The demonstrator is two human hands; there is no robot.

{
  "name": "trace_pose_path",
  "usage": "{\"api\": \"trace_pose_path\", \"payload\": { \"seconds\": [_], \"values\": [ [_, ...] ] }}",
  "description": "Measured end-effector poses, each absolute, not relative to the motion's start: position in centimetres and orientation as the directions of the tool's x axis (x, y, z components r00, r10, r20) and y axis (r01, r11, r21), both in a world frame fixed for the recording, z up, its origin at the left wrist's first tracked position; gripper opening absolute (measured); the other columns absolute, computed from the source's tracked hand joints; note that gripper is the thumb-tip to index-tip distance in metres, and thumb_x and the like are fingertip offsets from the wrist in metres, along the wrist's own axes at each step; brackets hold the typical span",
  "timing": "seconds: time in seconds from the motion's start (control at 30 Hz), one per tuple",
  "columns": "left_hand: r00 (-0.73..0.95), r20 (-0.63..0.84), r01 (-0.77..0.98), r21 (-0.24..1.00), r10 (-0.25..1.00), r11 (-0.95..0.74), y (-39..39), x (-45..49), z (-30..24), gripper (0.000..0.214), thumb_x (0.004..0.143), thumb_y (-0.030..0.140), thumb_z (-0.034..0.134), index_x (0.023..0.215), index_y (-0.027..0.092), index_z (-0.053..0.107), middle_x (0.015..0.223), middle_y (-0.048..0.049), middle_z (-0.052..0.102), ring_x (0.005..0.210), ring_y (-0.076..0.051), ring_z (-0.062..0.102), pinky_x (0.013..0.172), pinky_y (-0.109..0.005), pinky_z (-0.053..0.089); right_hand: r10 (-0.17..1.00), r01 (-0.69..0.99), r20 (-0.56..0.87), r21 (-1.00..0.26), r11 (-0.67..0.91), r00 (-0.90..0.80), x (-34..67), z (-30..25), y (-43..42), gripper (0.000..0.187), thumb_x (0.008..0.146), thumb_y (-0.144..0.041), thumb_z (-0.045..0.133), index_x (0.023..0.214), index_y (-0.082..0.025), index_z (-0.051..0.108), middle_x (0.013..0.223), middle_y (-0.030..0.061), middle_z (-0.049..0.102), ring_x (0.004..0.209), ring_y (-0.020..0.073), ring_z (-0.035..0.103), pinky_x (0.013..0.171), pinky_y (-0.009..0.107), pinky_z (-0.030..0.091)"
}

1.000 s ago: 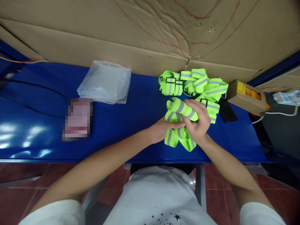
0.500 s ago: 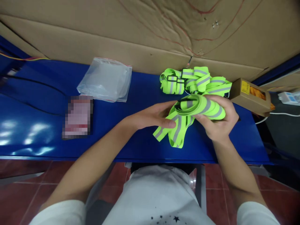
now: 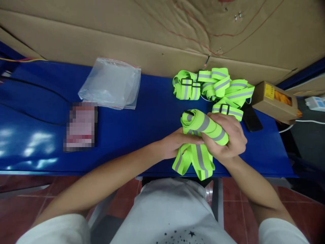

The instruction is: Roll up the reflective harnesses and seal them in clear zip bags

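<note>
A partly rolled neon-yellow reflective strap [image 3: 203, 122] with grey stripes is between my two hands, above the front of the blue table. My right hand [image 3: 230, 137] is wrapped round the roll from the right. From the left, my left hand [image 3: 175, 144] closes on the strap just under the roll, thumb across it, its other fingers partly hidden. Loose loops of the strap hang below toward the table edge. Behind lie more reflective straps [image 3: 215, 83], a rolled one with black buckles [image 3: 186, 86] among them.
A stack of clear zip bags [image 3: 111, 83] lies at the back left, near a blurred-out flat item [image 3: 80, 127]. On the right are a black phone [image 3: 252, 119] and a cardboard box [image 3: 275, 101] with orange contents. Cardboard lines the back of the blue table [image 3: 142, 125].
Both hands have come nearer to my body with the strap, and the roll now tilts down to the right. A buckled strap and the black phone behind have come into view.
</note>
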State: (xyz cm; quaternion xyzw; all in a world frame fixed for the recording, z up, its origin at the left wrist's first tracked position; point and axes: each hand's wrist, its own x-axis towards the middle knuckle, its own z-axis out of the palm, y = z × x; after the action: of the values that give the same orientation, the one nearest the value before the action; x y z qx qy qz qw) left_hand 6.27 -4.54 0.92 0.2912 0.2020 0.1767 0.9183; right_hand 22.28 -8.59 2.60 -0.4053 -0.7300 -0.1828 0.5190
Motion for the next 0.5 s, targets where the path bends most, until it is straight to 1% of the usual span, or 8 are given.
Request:
{"api": "trace_pose_path", "payload": {
  "seconds": [0.1,0.17,0.23,0.33,0.4,0.5],
  "values": [
    [0.838,-0.256,-0.239,0.622,0.482,0.746,-4.9,6.1,1.4,0.036,0.061,0.025,0.095,0.091,0.016,0.076,0.082,-0.0027,0.075,0.084,-0.022,0.073,0.083,-0.034,0.058,0.393,0.796,0.907,-0.123,0.592,-0.152,22.3,2.8,-8.7,0.036,0.098,-0.032,0.065,0.133,-0.023,0.066,0.102,0.0072,0.08,0.09,0.0289,0.079,0.073,0.045,0.067],
    [0.813,-0.245,-0.267,0.65,0.529,0.712,-5.2,6.0,1.8,0.034,0.064,0.022,0.094,0.091,0.016,0.075,0.088,-0.0025,0.076,0.086,-0.021,0.071,0.086,-0.034,0.056,0.404,0.783,0.902,-0.138,0.607,-0.155,22.4,3.0,-8.9,0.04,0.095,-0.03,0.069,0.135,-0.022,0.067,0.106,0.0075,0.08,0.093,0.029,0.079,0.076,0.045,0.067],
    [0.799,-0.243,-0.274,0.667,0.55,0.693,-5.7,5.9,2.0,0.032,0.066,0.02,0.092,0.092,0.015,0.074,0.09,-0.0024,0.075,0.087,-0.02,0.069,0.086,-0.034,0.054,0.399,0.77,0.904,-0.143,0.621,-0.155,22.5,3.0,-9.0,0.046,0.093,-0.03,0.071,0.138,-0.021,0.067,0.109,0.0082,0.08,0.095,0.029,0.078,0.078,0.045,0.067],
    [0.778,-0.25,-0.29,0.67,0.576,0.683,-6.5,6.2,1.8,0.039,0.061,0.018,0.093,0.095,0.017,0.074,0.092,-0.0021,0.074,0.086,-0.019,0.067,0.084,-0.033,0.054,0.366,0.757,0.908,-0.089,0.648,-0.206,22.5,2.8,-8.9,0.047,0.099,-0.033,0.064,0.145,-0.023,0.063,0.108,0.0079,0.079,0.093,0.0274,0.078,0.075,0.042,0.066],
    [0.787,-0.27,-0.275,0.651,0.555,0.707,-7.1,6.5,1.4,0.042,0.057,0.019,0.095,0.093,0.018,0.074,0.09,-0.0019,0.074,0.086,-0.02,0.067,0.084,-0.033,0.054,0.381,0.752,0.896,-0.087,0.653,-0.227,22.6,2.5,-8.7,0.047,0.103,-0.035,0.058,0.149,-0.027,0.061,0.109,0.007,0.078,0.095,0.0274,0.078,0.075,0.043,0.066],
    [0.805,-0.37,-0.174,0.6,0.464,0.781,-7.9,7.0,0.7,0.036,0.056,0.023,0.094,0.086,0.018,0.075,0.08,-0.002,0.073,0.079,-0.019,0.066,0.077,-0.032,0.052,0.424,0.768,0.885,-0.132,0.627,-0.194,23.0,2.1,-8.3,0.048,0.102,-0.039,0.059,0.15,-0.033,0.058,0.113,0.0049,0.078,0.101,0.0289,0.077,0.081,0.045,0.066]
  ]
}}
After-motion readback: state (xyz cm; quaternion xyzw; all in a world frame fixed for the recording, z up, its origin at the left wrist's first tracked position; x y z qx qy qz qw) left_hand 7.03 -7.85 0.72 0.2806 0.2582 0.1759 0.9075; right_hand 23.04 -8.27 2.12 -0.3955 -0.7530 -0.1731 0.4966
